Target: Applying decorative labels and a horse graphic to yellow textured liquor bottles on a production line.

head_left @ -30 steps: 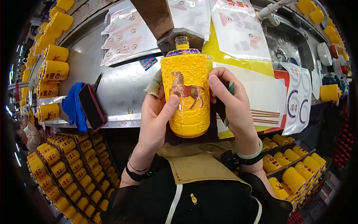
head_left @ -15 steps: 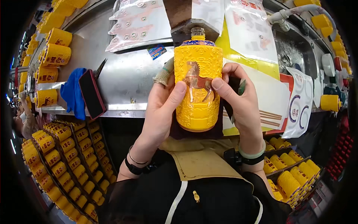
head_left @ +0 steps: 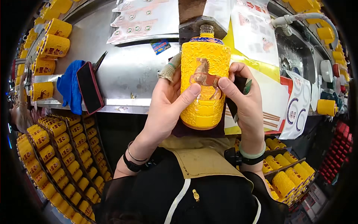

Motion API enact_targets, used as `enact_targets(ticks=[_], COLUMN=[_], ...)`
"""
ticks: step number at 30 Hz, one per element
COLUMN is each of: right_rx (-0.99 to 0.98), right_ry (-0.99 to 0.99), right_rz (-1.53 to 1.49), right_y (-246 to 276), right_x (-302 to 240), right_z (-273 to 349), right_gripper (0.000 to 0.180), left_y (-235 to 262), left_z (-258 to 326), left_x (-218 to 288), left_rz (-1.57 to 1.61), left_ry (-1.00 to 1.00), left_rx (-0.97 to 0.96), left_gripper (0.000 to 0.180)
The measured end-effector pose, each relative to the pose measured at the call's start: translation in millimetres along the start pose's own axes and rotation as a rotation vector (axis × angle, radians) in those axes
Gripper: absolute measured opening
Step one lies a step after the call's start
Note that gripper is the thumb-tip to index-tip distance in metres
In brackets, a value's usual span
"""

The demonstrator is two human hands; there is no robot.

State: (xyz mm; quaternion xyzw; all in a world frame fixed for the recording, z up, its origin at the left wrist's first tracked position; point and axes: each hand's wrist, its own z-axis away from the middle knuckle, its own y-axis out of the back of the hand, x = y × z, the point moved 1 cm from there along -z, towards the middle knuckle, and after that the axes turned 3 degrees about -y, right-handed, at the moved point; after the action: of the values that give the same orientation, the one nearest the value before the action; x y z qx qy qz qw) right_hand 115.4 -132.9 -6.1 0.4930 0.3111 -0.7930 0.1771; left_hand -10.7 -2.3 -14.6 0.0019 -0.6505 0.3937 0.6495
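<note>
A yellow embossed bottle [head_left: 203,110] with a blue patterned shoulder and a clear bare neck stands upright between my hands. On its front is a brown horse emblem [head_left: 207,77]. My left hand [head_left: 164,106] grips the left side, its thumb at the emblem's left edge; a knitted cover [head_left: 170,70] wraps one of its fingers. My right hand [head_left: 249,106] holds the opposite side, thumb by the emblem's right edge. A dark, flat, thin piece [head_left: 232,106] shows beside the right palm; its kind is unclear. The fingers behind the bottle are hidden.
Printed plastic sheets [head_left: 145,20] lie on the metal bench [head_left: 123,80]. At left are a phone [head_left: 89,87], a blue cloth [head_left: 71,89] and tweezers-like points [head_left: 100,61]. A sink [head_left: 298,56] with a pipe is at right. Racks of yellow bottles [head_left: 61,149] stand below.
The bottle and both hands sit slightly farther right in the picture. My left thumb has slid inward across the bottle's front to the horse emblem. The right thumb keeps its place.
</note>
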Motion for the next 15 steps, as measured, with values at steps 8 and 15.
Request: enact_targets(ticks=[8,15], right_rx=[-0.004,-0.003], right_ry=[-0.009,-0.028], right_rz=[-0.003,-0.027], right_y=[-0.7,-0.5], right_x=[-1.2,-0.5], right_z=[0.2,0.3], right_gripper=[0.033,0.034], left_y=[2.0,0.8], left_z=[-0.9,0.4], left_x=[-2.5,-0.8], left_rz=[-0.002,0.001], left_ry=[-0.007,0.013], left_rx=[-0.005,0.01], left_gripper=[0.071,0.07])
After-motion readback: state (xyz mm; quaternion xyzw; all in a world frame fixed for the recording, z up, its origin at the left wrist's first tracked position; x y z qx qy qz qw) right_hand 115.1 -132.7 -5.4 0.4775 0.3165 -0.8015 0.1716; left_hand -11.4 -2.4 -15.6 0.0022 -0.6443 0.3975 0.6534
